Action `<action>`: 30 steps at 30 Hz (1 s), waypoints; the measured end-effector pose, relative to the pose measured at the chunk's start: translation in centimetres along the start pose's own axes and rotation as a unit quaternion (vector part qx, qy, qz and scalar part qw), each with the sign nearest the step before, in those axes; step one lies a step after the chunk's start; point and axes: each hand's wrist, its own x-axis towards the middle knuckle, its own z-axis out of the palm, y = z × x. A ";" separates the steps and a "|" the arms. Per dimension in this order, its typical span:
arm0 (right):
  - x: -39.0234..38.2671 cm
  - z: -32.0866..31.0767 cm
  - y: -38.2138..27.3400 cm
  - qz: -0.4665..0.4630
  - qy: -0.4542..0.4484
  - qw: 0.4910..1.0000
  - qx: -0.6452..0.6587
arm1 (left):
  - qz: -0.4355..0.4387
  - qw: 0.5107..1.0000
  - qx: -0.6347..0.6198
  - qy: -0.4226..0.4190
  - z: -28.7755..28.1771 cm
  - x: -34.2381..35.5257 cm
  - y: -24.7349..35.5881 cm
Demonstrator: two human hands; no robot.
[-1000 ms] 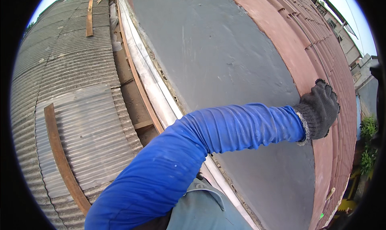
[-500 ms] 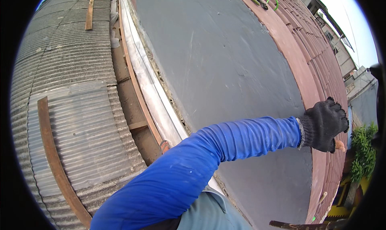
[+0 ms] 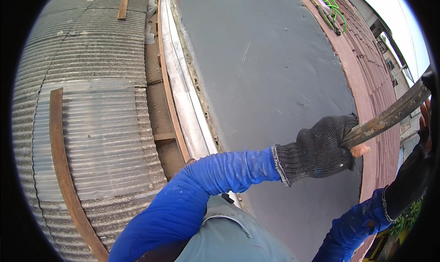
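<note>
My left hand, in a black knitted glove with a bare fingertip showing, is closed around the lower end of a weathered brown wooden pole. The pole slants up to the right, its far end lost in the dark rim. My left hand is above a smooth dark-grey slab, near its reddish border. At the right edge my right hand is raised, also in a black glove with bare fingertips. It is close below the pole; shadow hides its grip.
Red roof tiles slope beyond the border, with a green hose at the top. Left of the slab run a white gutter strip and a narrow gap, then corrugated roofing carrying a curved rusty strip.
My left hand has drawn back from the tiles, inward over the slab, and now grips the pole. My right arm has come into view at the right. The view has shifted slightly.
</note>
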 end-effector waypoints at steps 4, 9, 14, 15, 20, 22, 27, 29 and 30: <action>-7.9 8.4 3.3 0.090 0.018 0.984 -0.153 | -0.118 0.979 0.057 0.154 -9.4 -5.9 -2.4; -9.7 9.9 5.5 0.073 -0.011 0.967 -0.244 | -0.212 0.862 0.144 0.437 -20.5 -11.8 -5.4; -9.9 9.5 4.6 0.143 0.010 0.941 -0.308 | -0.285 0.740 0.221 0.568 -30.3 -19.3 -7.0; -9.7 9.7 4.5 0.143 0.020 0.941 -0.305 | -0.294 0.728 0.227 0.577 -31.6 -20.7 -7.1; -8.9 10.8 4.1 0.143 0.102 0.945 -0.278 | -0.341 0.689 0.230 0.597 -37.2 -24.3 -7.3; -8.3 11.4 4.0 0.146 0.141 0.942 -0.268 | -0.353 0.681 0.213 0.604 -39.1 -24.6 -6.8; -6.3 16.5 4.2 -0.067 0.275 0.956 -0.081 | -0.354 0.687 0.202 0.601 -42.8 -24.1 -5.0; -5.5 19.9 3.4 -0.143 0.320 0.937 -0.006 | -0.355 0.690 0.195 0.600 -44.0 -23.4 -4.5; -6.0 22.3 2.8 -0.125 0.183 0.973 0.071 | -0.356 0.694 0.184 0.599 -44.5 -22.9 -4.5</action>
